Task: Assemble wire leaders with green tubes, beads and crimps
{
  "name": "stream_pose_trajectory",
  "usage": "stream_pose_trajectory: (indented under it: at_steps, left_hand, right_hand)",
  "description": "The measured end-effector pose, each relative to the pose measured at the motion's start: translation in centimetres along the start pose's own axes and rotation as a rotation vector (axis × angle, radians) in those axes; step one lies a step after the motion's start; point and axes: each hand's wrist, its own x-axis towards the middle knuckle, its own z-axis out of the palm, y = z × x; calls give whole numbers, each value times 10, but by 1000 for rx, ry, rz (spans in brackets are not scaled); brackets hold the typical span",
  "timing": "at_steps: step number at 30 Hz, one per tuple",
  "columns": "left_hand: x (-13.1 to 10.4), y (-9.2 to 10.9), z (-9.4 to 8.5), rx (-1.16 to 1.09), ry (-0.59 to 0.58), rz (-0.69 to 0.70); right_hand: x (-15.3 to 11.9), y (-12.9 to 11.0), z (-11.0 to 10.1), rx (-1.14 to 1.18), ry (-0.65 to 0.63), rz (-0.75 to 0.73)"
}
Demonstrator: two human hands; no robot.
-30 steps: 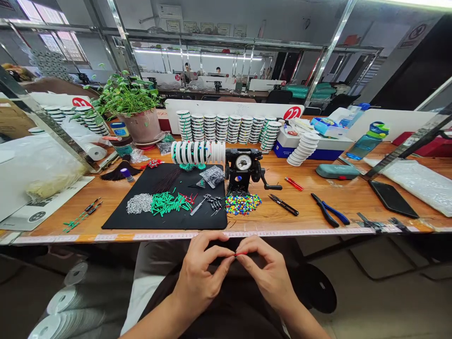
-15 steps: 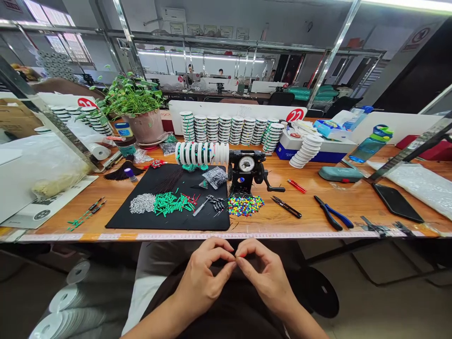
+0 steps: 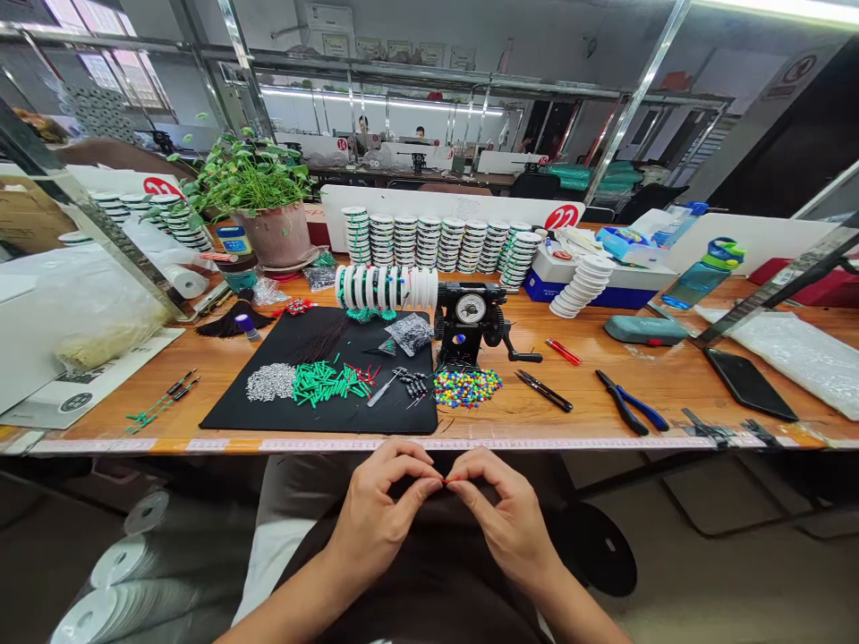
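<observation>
The left hand (image 3: 379, 505) and right hand (image 3: 506, 505) nearly meet, thumb and forefinger of each pinched closed on a small red piece (image 3: 454, 480), which lies between their fingers, mostly covered. Beyond the fingers runs the tabletop (image 3: 527, 419). Ahead and to their left, a black mat (image 3: 268, 416) bears green tubes (image 3: 328, 385); straight ahead lie multicoloured beads (image 3: 468, 388), then a black cranked device (image 3: 460, 344). Farthest ahead stand stacked spools (image 3: 428, 243).

I see a gray wall (image 3: 429, 22) beyond the wooden table (image 3: 497, 422). Past the table's far left corner is a window (image 3: 126, 73). A long light (image 3: 792, 10) shines up high.
</observation>
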Motion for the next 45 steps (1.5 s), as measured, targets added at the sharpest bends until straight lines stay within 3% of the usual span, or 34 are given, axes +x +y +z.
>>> stream_pose_trajectory:
  at_steps: [6,12,17,22,25,35,41,45]
  left_hand:
    - [3,-1,-1,-48,1,-40]
    - [-3,-4,0,57,-134,-26]
    - [-5,-3,-3,202,-12,112]
    - [-4,-4,-2,336,58,268]
    - [-5,-5,-2,345,51,290]
    - [-3,-7,-4,-91,-37,-92]
    - [-2,-12,-3,-205,-57,-217]
    - [-2,-9,-4,-171,-96,-214]
  right_hand:
    - [1,1,0,22,-22,43]
    - [2,1,3,204,-105,244]
    - [1,4,5,204,11,227]
    - [-2,-1,5,74,-36,205]
    - [-2,-2,6,70,-54,193]
    - [-4,1,9,-12,-71,75]
    - [-2,0,12,-50,-82,64]
    - [-2,2,12,-39,-71,82]
